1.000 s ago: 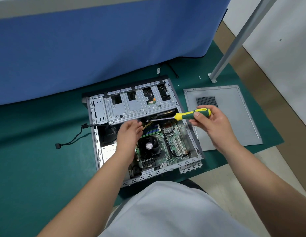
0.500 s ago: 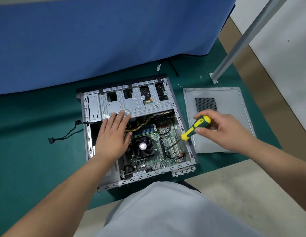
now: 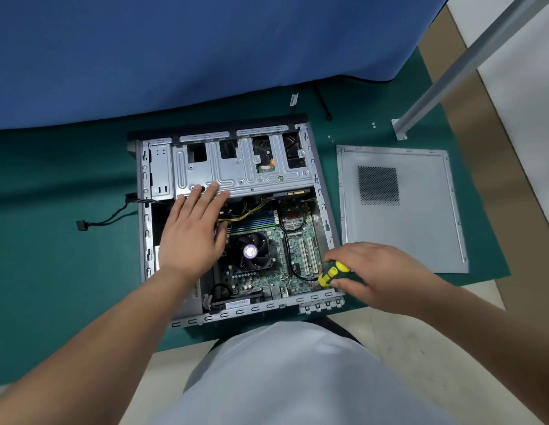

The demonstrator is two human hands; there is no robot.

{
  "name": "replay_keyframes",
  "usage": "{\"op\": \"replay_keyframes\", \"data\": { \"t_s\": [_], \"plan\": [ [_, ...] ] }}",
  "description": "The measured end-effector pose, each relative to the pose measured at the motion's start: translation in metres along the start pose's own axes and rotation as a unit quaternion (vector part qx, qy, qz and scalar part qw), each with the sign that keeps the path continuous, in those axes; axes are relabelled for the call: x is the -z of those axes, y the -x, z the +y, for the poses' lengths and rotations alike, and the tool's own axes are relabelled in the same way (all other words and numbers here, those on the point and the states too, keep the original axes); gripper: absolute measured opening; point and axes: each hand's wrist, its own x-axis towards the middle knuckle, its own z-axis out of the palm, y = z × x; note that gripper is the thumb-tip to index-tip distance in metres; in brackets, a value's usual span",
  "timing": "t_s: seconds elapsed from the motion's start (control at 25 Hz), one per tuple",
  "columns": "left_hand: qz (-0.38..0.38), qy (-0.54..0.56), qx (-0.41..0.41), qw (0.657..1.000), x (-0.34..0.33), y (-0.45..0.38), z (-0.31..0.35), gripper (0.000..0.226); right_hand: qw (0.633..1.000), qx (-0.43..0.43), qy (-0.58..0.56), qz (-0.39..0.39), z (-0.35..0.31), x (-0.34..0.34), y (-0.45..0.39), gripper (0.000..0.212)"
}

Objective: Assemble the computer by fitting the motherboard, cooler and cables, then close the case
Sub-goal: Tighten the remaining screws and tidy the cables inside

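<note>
One open computer case (image 3: 145, 240), lying on its side on green matting (image 3: 52, 256). Inside: one green motherboard (image 3: 279, 240), seated on the case floor; one black cooler fan (image 3: 251, 252) with a pale round hub sticker, print too small to read; one bundle of yellow and black cables (image 3: 245, 211) crossing the upper edge of the board; one black cable loop (image 3: 293, 228) beside two white expansion slots (image 3: 307, 256). One silver drive cage (image 3: 245, 173) spanning the far end of the case. One barcode label (image 3: 237, 303) at the near edge, characters illegible. One black lead with connector (image 3: 81, 224) trailing out of the left wall onto the matting.

Left hand (image 3: 193, 237): flat, fingers straight and together, resting over the left interior with fingertips (image 3: 213, 188) touching the drive cage; holds nothing.

Right hand (image 3: 371, 274): fingers curled round the yellow and green handle of one screwdriver (image 3: 331, 273) at the near right corner of the case; shaft hidden.

One grey side panel (image 3: 420, 225) with one perforated vent patch, flat on the matting just right of the case, detached. One blue cloth (image 3: 175, 56) hanging behind. One metal post (image 3: 451, 65) at far right. No brand names readable anywhere.
</note>
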Motion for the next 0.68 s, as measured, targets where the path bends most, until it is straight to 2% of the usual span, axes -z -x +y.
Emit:
{"op": "replay_keyframes", "data": {
  "t_s": [0.68],
  "plan": [
    [0.01, 0.021, 0.01, 1.0, 0.003, 0.0, 0.001, 0.061, 0.998, -0.002, 0.054, -0.015, -0.008, -0.026, 0.0, 0.034]
  ]
}}
